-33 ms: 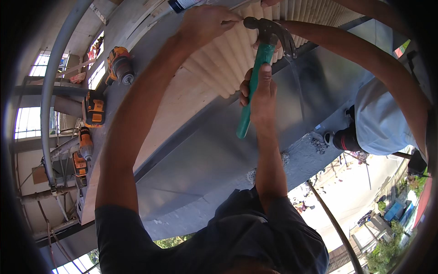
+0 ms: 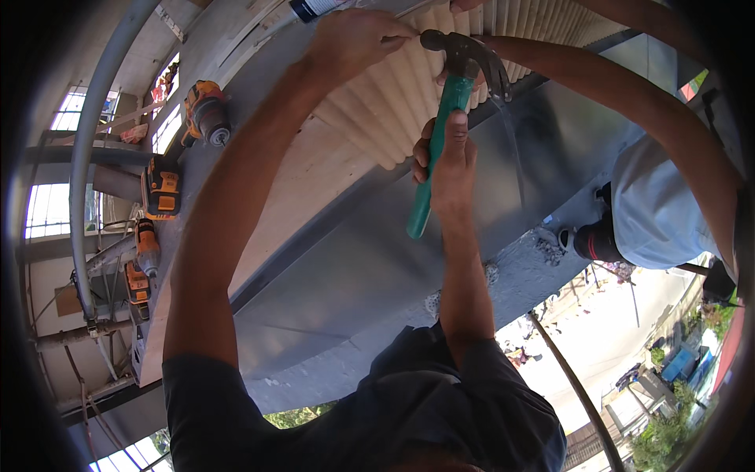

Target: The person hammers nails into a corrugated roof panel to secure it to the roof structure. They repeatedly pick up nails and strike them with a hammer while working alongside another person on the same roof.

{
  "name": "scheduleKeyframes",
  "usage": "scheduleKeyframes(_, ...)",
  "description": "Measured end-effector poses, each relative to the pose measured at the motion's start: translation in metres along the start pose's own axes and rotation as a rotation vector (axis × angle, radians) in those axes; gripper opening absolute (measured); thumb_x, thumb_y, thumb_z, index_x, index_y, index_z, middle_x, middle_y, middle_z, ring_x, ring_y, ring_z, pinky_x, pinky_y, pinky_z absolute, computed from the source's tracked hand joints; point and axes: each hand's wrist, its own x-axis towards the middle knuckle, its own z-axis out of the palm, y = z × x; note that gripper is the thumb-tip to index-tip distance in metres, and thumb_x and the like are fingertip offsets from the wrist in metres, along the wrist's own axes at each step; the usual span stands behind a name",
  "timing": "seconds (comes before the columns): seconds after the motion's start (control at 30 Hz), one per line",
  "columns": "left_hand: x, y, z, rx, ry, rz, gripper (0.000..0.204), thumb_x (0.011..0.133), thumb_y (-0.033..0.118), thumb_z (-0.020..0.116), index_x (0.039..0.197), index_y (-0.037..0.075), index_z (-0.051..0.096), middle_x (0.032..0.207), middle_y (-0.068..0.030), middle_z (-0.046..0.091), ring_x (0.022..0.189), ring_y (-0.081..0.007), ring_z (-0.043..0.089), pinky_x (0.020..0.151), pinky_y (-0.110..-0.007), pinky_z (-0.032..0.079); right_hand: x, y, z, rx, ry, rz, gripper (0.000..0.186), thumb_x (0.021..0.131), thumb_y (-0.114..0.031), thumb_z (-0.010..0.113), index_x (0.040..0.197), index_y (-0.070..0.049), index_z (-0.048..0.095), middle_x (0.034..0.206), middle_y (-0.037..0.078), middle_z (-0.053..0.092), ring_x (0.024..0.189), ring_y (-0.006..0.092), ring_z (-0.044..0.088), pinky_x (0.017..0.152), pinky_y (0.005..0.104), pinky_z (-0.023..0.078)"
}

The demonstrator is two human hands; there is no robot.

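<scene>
My right hand (image 2: 454, 161) is wrapped round the green handle (image 2: 454, 94) of a claw hammer, thumb lying along it. The hammer's dark metal head (image 2: 460, 53) is over the pale fluted wooden panel (image 2: 377, 98), with its striking face close to my left fingertips. My left hand (image 2: 354, 46) is closed in a pinch by that panel; what it pinches, if anything, is too small to make out. A co-worker's arm (image 2: 605, 75) reaches in from the right, its hand mostly hidden behind the hammer head. Another bit of hand (image 2: 465, 5) shows at the top edge.
Along the left lie a cordless drill (image 2: 208, 114), an orange-and-black battery (image 2: 162, 189) and another orange power tool (image 2: 147, 248). A tube (image 2: 313, 8) rests at the top. A grey metal ledge (image 2: 377, 244) runs below the panel. The co-worker's white shirt (image 2: 657, 204) is at right, above a deep drop.
</scene>
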Motion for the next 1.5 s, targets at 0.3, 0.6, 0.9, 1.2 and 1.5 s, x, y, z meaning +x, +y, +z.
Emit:
scheduleKeyframes(0.3, 0.005, -0.003, 0.000, -0.057, -0.039, -0.040, 0.019, 0.084, 0.014, 0.076, 0.102, 0.015, 0.081, 0.094, -0.0097, 0.076, 0.083, -0.0287, 0.073, 0.076, -0.038, 0.058, 0.009, 0.009, 0.007, 0.091, -0.015, -0.062, 0.065, 0.106, -0.063, 0.031, 0.090, -0.005, 0.054, 0.062, 0.002, 0.047, 0.049, 0.0113, 0.045, 0.047, 0.0287, 0.036)
scheduleKeyframes(0.6, 0.008, -0.007, -0.001, -0.072, -0.052, 0.027, 0.019, 0.084, 0.012, 0.075, 0.102, 0.009, 0.080, 0.095, -0.0123, 0.076, 0.083, -0.0297, 0.072, 0.077, -0.039, 0.058, 0.005, 0.009, 0.011, 0.105, -0.020, -0.141, 0.063, 0.106, -0.062, 0.034, 0.092, -0.005, 0.054, 0.062, 0.003, 0.048, 0.049, 0.0125, 0.043, 0.047, 0.0291, 0.036)
scheduleKeyframes(0.9, 0.006, -0.006, 0.003, -0.068, -0.020, 0.024, 0.018, 0.084, 0.013, 0.075, 0.101, 0.010, 0.080, 0.091, -0.0119, 0.075, 0.080, -0.0296, 0.072, 0.076, -0.040, 0.058, 0.008, 0.011, 0.014, 0.179, 0.051, -0.131, 0.080, 0.095, -0.083, 0.034, 0.092, -0.005, 0.052, 0.060, 0.004, 0.046, 0.047, 0.0145, 0.043, 0.047, 0.0309, 0.035)
scheduleKeyframes(1.2, 0.006, -0.005, 0.001, -0.180, -0.038, -0.085, 0.018, 0.084, 0.012, 0.074, 0.100, 0.011, 0.080, 0.093, -0.0117, 0.076, 0.083, -0.0284, 0.073, 0.077, -0.039, 0.058, 0.008, 0.017, 0.018, 0.170, 0.081, -0.184, 0.077, 0.097, -0.081, 0.035, 0.093, -0.006, 0.051, 0.060, 0.004, 0.047, 0.047, 0.0142, 0.043, 0.048, 0.0312, 0.037)
scheduleKeyframes(1.5, 0.006, -0.006, 0.002, -0.169, -0.056, -0.101, 0.018, 0.083, 0.011, 0.075, 0.100, 0.010, 0.080, 0.096, -0.0122, 0.076, 0.083, -0.0291, 0.073, 0.077, -0.038, 0.058, 0.006, 0.017, 0.018, 0.181, 0.088, -0.222, 0.081, 0.094, -0.084, 0.033, 0.091, -0.005, 0.051, 0.060, 0.004, 0.046, 0.048, 0.0142, 0.043, 0.047, 0.0316, 0.037)
